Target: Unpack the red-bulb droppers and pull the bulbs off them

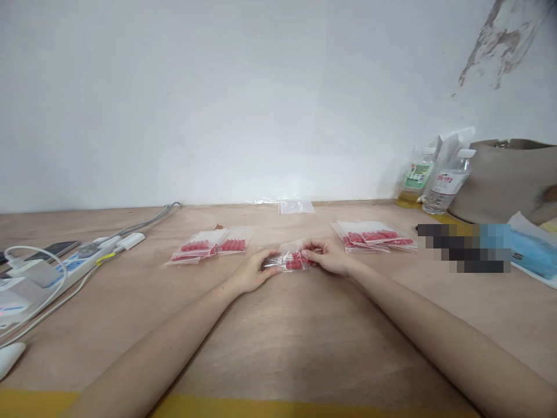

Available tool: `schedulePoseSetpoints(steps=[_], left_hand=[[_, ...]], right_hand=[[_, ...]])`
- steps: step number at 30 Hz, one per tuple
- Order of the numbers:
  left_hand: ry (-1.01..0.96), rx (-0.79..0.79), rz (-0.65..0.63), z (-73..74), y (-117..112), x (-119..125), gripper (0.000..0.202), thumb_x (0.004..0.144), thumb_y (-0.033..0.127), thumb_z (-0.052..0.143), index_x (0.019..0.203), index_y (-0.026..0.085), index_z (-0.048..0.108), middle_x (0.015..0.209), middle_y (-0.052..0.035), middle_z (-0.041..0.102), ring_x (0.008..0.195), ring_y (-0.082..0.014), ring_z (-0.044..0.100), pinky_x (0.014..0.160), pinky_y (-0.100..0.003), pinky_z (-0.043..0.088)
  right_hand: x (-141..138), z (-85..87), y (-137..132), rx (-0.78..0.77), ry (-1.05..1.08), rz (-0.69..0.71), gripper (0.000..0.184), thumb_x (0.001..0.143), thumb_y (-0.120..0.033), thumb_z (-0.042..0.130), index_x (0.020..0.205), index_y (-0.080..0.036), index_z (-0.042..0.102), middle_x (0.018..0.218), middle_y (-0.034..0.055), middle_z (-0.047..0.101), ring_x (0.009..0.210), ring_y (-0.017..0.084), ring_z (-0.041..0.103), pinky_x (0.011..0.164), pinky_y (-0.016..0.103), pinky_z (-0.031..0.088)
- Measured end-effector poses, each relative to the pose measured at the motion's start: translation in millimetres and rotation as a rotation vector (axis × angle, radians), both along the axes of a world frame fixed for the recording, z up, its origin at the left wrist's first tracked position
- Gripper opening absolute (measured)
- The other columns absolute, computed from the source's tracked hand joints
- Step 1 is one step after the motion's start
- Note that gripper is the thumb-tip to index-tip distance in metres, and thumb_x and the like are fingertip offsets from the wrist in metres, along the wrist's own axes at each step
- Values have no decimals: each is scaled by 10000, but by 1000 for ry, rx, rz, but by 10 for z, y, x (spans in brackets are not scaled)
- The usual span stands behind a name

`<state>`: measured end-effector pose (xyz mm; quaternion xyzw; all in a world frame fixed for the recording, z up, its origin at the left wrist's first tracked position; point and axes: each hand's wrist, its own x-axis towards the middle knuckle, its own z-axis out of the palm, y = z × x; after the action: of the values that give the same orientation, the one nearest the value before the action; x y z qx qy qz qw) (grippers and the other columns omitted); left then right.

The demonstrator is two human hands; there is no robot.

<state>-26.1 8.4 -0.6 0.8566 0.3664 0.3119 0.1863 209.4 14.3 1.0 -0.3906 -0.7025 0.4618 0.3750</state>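
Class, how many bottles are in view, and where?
2: the green-labelled bottle at the back right, and the clear bottle right of it, beside the grey bag, which could hide more.

Slim, tapering bare forearms (174, 343) (411, 305) and bare hands (253, 271) (331, 256), finer details unclear.

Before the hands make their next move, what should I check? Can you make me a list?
1. Left hand holding the clear packet: ok, at its left end.
2. Right hand holding it too: ok, at its right end.
3. Packet sealed: cannot tell.
4. Packets on the left apart from the hands: ok.
5. Packets on the right apart from the hands: ok.
6. Power strip away from the hands: ok.
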Motion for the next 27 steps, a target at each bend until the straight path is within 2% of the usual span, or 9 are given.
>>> schedulePoseSetpoints(steps=[4,6,10,15,19,21,23,27], left_hand=[[-5,1,6,1,-11,8,380,760,331,582,1107,186,530,1095,-68,578,1000,-201,531,870,-344,432],[-4,-11,6,14,-21,13,375,761,323,581,1107,187,531,1095,-69,579,998,-202,533,865,-342,436],[0,-22,11,33,-28,20,371,759,313,584,1105,191,532,1093,-68,581,990,-204,539,856,-340,442],[54,76,61,38,-36,12,359,762,330,573,1089,185,537,1086,-69,585,993,-208,537,868,-350,429],[131,144,167,49,-79,-5,322,782,384,528,1028,183,577,1058,-73,593,987,-223,535,870,-361,418],[162,153,224,63,-106,-8,313,788,408,508,974,174,601,1020,-79,603,954,-227,547,835,-354,432],[187,158,286,86,-126,-9,321,789,430,495,916,163,620,965,-85,614,902,-230,562,797,-355,440],[157,200,372,136,-124,-42,301,819,405,446,819,168,632,878,-69,625,861,-224,564,799,-368,429]], right_hand=[[6,44,-40,-51,54,155,315,635,-376,673,835,-153,575,797,1,594,727,105,551,711,258,435],[5,60,-52,-70,68,169,331,614,-361,693,839,-150,572,788,4,603,726,105,559,707,260,445],[13,101,-64,-138,-1,50,342,593,-364,702,825,-149,572,664,-10,597,573,86,544,566,241,452],[87,238,-71,-212,50,-29,296,582,-332,705,760,-121,599,510,-27,548,468,64,483,465,212,396],[311,447,-31,-203,-22,-227,252,564,-292,713,730,-124,627,590,17,605,485,67,482,458,209,395],[450,520,6,-145,-55,-336,240,585,-305,695,742,-134,633,685,49,641,504,77,497,469,219,411],[554,522,42,-6,-77,-468,254,632,-343,651,785,-141,637,739,66,652,512,91,506,482,238,421],[566,327,79,423,-248,-740,257,720,-347,556,872,-160,646,804,70,650,654,155,563,635,305,454]])
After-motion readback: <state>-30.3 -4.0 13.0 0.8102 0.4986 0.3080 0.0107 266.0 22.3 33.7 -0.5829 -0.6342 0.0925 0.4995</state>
